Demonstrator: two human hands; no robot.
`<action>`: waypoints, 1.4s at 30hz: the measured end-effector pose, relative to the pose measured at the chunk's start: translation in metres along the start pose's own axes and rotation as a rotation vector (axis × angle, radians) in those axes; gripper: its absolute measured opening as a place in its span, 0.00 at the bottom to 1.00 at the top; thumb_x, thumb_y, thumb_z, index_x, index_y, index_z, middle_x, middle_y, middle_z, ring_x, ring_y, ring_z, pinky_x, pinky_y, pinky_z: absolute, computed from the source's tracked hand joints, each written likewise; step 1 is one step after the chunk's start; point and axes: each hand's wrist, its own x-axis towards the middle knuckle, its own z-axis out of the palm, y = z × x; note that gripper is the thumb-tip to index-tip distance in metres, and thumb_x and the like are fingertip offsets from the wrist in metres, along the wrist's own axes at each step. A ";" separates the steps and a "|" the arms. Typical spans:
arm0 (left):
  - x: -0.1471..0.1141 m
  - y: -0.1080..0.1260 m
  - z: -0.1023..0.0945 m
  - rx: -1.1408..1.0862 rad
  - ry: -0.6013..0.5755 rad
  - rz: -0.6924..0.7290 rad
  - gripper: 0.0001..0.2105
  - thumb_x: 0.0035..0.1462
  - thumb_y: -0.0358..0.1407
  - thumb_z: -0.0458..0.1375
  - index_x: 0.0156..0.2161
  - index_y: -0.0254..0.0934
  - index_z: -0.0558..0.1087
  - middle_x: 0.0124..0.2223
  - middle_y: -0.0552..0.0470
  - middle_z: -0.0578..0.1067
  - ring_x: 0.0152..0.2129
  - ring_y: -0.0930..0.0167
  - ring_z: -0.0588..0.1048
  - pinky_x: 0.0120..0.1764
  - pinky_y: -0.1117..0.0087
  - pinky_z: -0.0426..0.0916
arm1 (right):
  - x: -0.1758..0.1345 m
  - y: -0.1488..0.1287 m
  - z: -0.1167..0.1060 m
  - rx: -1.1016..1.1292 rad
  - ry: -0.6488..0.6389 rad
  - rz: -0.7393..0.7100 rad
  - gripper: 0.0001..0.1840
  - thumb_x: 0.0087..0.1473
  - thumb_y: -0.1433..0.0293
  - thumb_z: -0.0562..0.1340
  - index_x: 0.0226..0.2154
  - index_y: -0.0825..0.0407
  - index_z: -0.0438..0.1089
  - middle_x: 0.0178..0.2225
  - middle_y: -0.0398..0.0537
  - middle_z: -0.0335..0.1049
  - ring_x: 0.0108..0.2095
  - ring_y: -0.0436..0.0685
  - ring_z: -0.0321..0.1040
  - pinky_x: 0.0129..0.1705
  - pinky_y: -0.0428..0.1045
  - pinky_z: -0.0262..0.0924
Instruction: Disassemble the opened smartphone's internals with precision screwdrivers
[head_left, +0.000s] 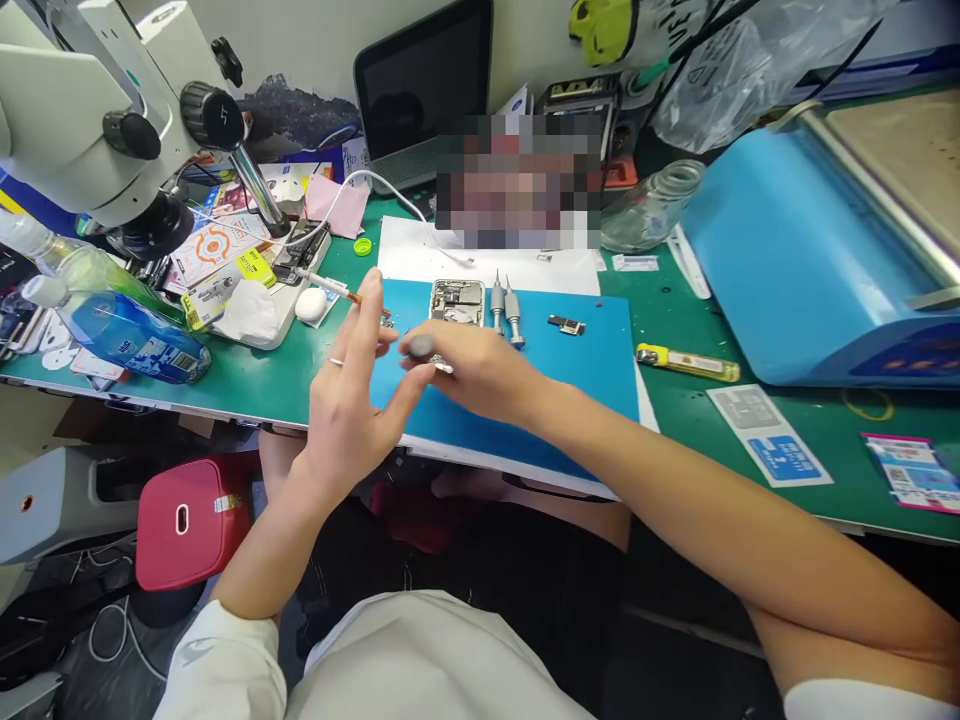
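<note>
My left hand (341, 405) is raised over the front of the blue mat (592, 400), with a cigarette (330, 284) between its fingers, brown end toward the hand. Its thumb reaches close to my right hand (487, 370). In my right hand's closed fingers is a screwdriver, its round grey end (421, 346) facing up at me; the tip is hidden. A small silvery piece (444, 367) shows under those fingers, its kind unclear. Just beyond lies an opened phone (459, 302) with bare inner parts. Two grey screwdrivers (497, 303) stand beside it.
A small phone part (567, 325) lies right on the mat. Farther right are a yellow cutter knife (688, 362) and a blue machine (787, 260). Leftward, a microscope (157, 130) overhangs bottles (120, 330) and clutter. A white cable (397, 192) crosses the back.
</note>
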 end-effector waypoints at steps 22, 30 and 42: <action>0.000 -0.043 0.090 -0.120 -0.352 -0.302 0.38 0.67 0.31 0.51 0.76 0.43 0.38 0.75 0.39 0.56 0.44 0.64 0.76 0.55 0.58 0.71 | -0.040 0.043 0.001 0.294 0.322 0.255 0.28 0.63 0.69 0.68 0.58 0.38 0.56 0.38 0.40 0.73 0.35 0.55 0.79 0.33 0.51 0.79; -0.001 -0.047 0.092 -0.141 -0.343 -0.318 0.39 0.64 0.29 0.52 0.76 0.42 0.41 0.73 0.39 0.61 0.42 0.65 0.75 0.51 0.61 0.72 | -0.038 0.039 0.002 0.325 0.273 0.286 0.26 0.63 0.67 0.68 0.56 0.41 0.56 0.38 0.40 0.73 0.35 0.54 0.78 0.35 0.51 0.79; -0.008 -0.056 0.097 -0.201 -0.310 -0.310 0.35 0.69 0.32 0.49 0.77 0.44 0.42 0.76 0.40 0.56 0.44 0.64 0.77 0.48 0.61 0.74 | -0.038 0.040 0.003 0.353 0.276 0.385 0.26 0.62 0.61 0.68 0.55 0.41 0.54 0.38 0.40 0.74 0.32 0.54 0.76 0.33 0.52 0.79</action>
